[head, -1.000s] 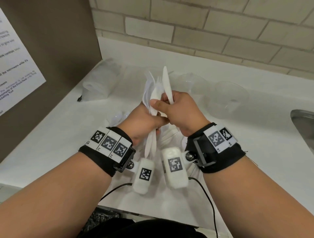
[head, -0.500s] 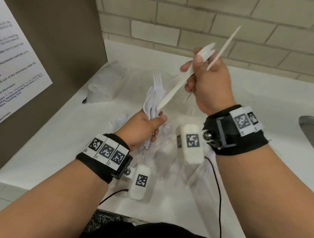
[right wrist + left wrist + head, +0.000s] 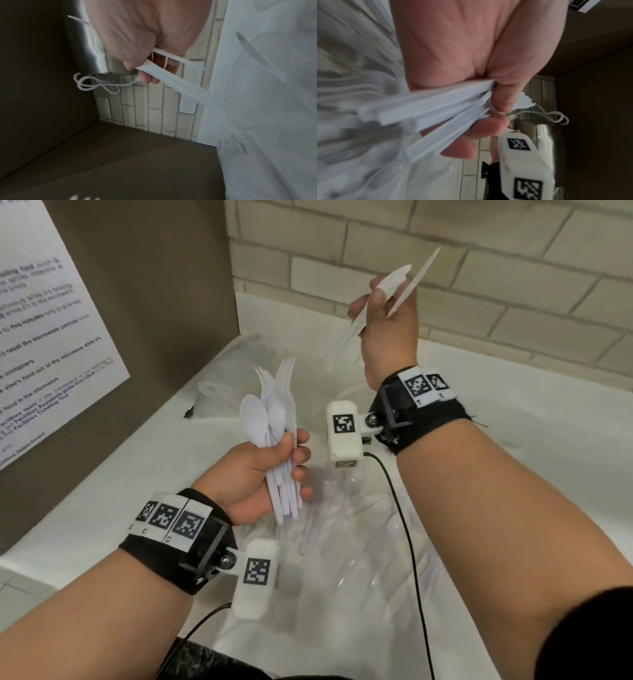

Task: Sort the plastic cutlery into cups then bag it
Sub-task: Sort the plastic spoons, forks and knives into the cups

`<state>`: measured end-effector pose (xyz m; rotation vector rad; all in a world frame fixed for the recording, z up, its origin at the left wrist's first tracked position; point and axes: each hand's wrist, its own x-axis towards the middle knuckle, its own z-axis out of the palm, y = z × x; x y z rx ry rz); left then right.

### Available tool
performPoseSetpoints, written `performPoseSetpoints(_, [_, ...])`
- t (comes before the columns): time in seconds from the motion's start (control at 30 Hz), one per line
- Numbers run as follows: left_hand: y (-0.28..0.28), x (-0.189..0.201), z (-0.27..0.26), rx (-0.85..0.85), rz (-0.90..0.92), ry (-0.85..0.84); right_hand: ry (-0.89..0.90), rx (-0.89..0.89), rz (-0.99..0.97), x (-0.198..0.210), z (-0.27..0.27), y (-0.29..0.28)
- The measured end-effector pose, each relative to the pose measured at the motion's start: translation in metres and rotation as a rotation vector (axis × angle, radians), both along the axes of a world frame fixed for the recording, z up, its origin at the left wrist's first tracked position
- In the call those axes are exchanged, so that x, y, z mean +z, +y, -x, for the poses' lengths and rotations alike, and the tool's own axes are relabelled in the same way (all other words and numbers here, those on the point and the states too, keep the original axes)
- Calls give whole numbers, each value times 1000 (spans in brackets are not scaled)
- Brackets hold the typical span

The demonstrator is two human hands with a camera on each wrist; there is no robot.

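Note:
My left hand (image 3: 274, 470) grips a bundle of white plastic spoons and forks (image 3: 274, 422) by their handles, heads up, low over the counter; the handles (image 3: 428, 112) fan out of the fist in the left wrist view. My right hand (image 3: 383, 313) is raised up and to the right and holds a few white plastic knives (image 3: 397, 289), blades angled down-left. In the right wrist view those knives (image 3: 180, 86) point towards a clear plastic cup (image 3: 274, 83), which is blurred. More white cutlery (image 3: 342, 529) lies scattered on the white counter below both hands.
A roll of clear plastic (image 3: 219, 395) lies at the back left by the brown wall with a posted notice (image 3: 51, 337). A brick wall (image 3: 479, 268) backs the white counter (image 3: 548, 440). A black cable (image 3: 404, 525) runs from the right wrist camera.
My right hand pulled the knives out of the bundle and lifted them up and to the right. The left hand stayed low, keeping hold of the spoons and forks.

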<state>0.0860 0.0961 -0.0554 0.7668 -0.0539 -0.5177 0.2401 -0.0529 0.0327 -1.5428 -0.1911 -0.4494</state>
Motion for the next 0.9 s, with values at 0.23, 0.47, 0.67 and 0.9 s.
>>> performPoseSetpoints(0.23, [6,-1,-1,93,-23,10,174,48,23,-36,-24,15])
performPoseSetpoints(0.47, [0,1,-1,109,-82,33,284,-18,121,-44,-23,6])
performPoseSetpoints(0.67, [-11,6,0,104,-197,-6,241,-2,280,-26,-18,-8])
performPoseSetpoints(0.9, [-28,8,-4,221,-363,-21,193,127,23,2,48,-26])
